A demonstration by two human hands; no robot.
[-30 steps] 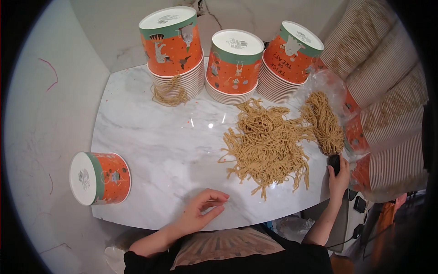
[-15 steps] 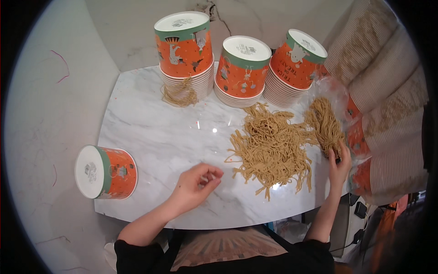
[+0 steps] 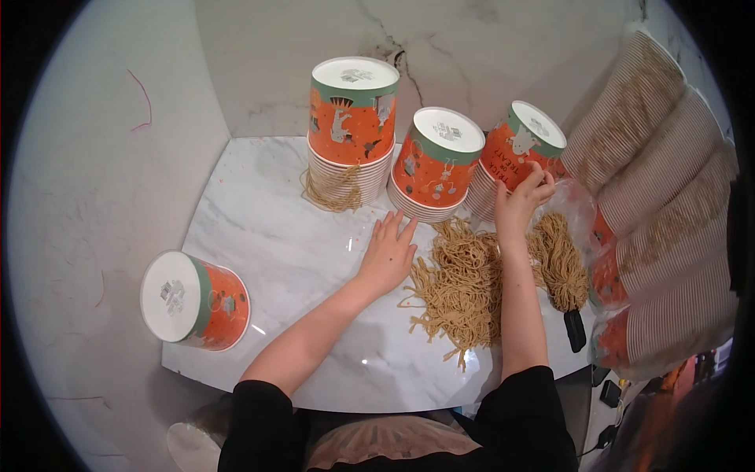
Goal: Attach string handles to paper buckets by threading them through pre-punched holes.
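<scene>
My left hand (image 3: pixel 387 256) lies low over the table with its fingers stretched out, its fingertips near the bottom rims of the middle stack of upturned orange paper buckets (image 3: pixel 437 169). My right hand (image 3: pixel 522 203) is raised in front of the right bucket stack (image 3: pixel 503 153), fingers bent and apart with nothing seen between them. Whether it touches that stack I cannot tell. Under and left of my right forearm spreads a loose pile of tan string pieces (image 3: pixel 456 291), partly hidden by the arm. A tied-looking bundle of tan strings (image 3: pixel 560 263) lies to the right of that forearm.
A taller bucket stack (image 3: pixel 354 126) stands at the back left, some strings (image 3: pixel 334 191) hanging on its rims. One bucket stack (image 3: pixel 197 303) sits at the left edge. A small black oblong object (image 3: pixel 575 330) lies by the bundle. Long plastic-wrapped bucket stacks (image 3: pixel 668 181) line the right side.
My right hand has left the string bundle and moved up to the right bucket stack. My left hand has reached forward, its curled fingers now straightened. The view has shifted.
</scene>
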